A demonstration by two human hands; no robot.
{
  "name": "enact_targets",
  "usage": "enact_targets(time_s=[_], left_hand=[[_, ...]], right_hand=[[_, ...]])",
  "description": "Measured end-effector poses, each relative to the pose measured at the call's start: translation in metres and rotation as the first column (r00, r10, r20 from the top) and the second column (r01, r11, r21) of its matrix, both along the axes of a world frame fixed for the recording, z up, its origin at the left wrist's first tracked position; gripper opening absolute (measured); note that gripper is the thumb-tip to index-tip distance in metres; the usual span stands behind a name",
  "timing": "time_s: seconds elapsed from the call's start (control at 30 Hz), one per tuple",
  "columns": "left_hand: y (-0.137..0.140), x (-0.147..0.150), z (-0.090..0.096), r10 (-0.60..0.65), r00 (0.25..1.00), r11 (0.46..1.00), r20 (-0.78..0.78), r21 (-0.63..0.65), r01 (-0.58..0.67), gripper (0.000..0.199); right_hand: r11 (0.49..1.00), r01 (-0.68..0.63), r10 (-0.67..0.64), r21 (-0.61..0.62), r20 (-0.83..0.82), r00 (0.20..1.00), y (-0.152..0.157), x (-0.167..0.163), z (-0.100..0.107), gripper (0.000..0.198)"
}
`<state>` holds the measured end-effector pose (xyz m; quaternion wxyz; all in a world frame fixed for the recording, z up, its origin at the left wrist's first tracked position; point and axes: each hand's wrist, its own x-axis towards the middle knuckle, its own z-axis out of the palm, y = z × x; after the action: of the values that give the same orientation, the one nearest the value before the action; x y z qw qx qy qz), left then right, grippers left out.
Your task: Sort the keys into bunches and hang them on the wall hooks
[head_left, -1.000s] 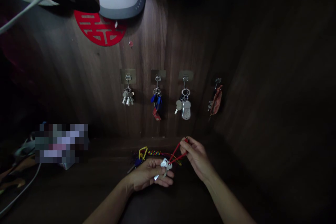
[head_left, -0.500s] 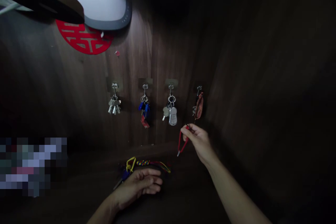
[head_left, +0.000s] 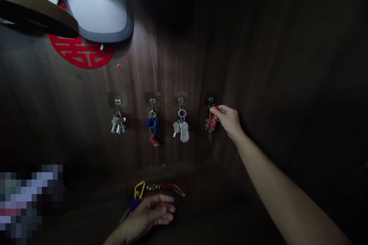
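Grey and white cap (head_left: 97, 11) at upper left carries lettering: "THE CURVE" can be read on its upper band, while the smaller print along the edge of its brim is too faint to make out fully. Partly behind it is a round red cut-out (head_left: 86, 55) shaped as a Chinese character, its top covered. A pixelated object (head_left: 31, 203) at lower left cannot be read.

The red cord (head_left: 213, 119) is pinched between thumb and fingers of the right hand (head_left: 230, 119), right at the fourth hook (head_left: 211, 100), and overlaps what hangs there; whether its loop is over the hook cannot be told. The left hand (head_left: 155, 210), well apart and lower, is open with loosely curled fingers, just beside a blue-headed key (head_left: 133, 203) with a yellow cord (head_left: 140, 189) and a multicoloured braid (head_left: 153, 187) on the dark wooden surface (head_left: 207, 206). Left of the right hand, a bunch of silver keys (head_left: 118, 124), some blue keys (head_left: 152, 123) and a grey fob (head_left: 184, 132) hang on three other hooks.

A second ago the left hand held the silver key on the cord; half a second ago the right hand held the cord below the fourth hook, and now it is up beside it.
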<state>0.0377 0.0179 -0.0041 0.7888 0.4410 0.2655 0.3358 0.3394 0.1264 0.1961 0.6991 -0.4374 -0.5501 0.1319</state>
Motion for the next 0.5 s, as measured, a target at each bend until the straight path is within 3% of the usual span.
enact_targets(time_s=[0.27, 0.5], left_hand=[[0.002, -0.001, 0.000, -0.007, 1.000, 1.000, 0.009, 0.000, 0.007, 0.032], [0.005, 0.000, -0.001, -0.022, 0.999, 1.000, 0.036, -0.016, 0.022, 0.034]], right_hand=[[0.997, 0.068, -0.068, -0.023, 0.004, 0.998, 0.023, 0.014, 0.012, 0.029], [0.993, 0.050, -0.049, -0.104, 0.012, 0.999, 0.035, 0.022, 0.015, 0.026]])
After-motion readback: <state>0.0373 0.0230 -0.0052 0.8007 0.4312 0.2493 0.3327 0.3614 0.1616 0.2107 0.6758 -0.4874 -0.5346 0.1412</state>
